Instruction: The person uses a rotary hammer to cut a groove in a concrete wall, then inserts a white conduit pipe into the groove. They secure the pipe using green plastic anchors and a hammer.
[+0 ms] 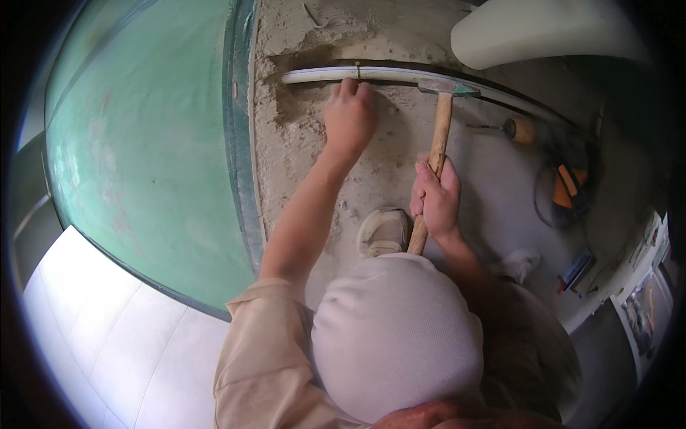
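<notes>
My right hand (437, 191) is wrapped round the wooden handle of a hammer (441, 125). The hammer's head, greenish at one end, appears over the white pipe (400, 74); I cannot tell whether they touch. The pipe lies in a rough groove cut in the grey cement surface. Against the near edge of the pipe, my left hand (351, 114) has its fingers curled and closed, with whatever is in them hidden. Just beyond those fingertips, a thin nail-like piece (358, 69) crosses the pipe.
A green sheet (143, 136) covers the left side. To the right lie a screwdriver-like tool with a wooden handle (520, 131) and an orange-and-black tool with a cord (569, 187). A large pale rounded object (543, 32) stands at the far right. My shoe (384, 232) is below the groove.
</notes>
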The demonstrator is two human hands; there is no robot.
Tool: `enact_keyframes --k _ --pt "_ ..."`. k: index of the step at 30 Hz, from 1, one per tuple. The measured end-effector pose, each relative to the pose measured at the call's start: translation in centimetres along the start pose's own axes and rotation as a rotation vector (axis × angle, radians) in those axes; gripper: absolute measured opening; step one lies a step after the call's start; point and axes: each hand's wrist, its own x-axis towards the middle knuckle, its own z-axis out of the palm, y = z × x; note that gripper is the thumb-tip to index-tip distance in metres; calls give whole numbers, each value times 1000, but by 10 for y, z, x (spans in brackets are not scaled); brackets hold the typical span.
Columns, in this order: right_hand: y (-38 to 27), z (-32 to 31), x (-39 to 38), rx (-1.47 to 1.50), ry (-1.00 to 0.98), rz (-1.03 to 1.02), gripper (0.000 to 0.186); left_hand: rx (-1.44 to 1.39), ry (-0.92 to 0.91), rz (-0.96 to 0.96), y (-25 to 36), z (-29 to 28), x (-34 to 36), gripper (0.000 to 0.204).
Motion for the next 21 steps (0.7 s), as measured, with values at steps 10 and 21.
enact_keyframes --k 10,21 --pt "7 -33 5 -436 72 -97 34 166 -116 12 8 -11 8 9" --pt "6 -82 -13 -1393 -180 -551 56 -209 -513 -94 51 -24 -104 16"
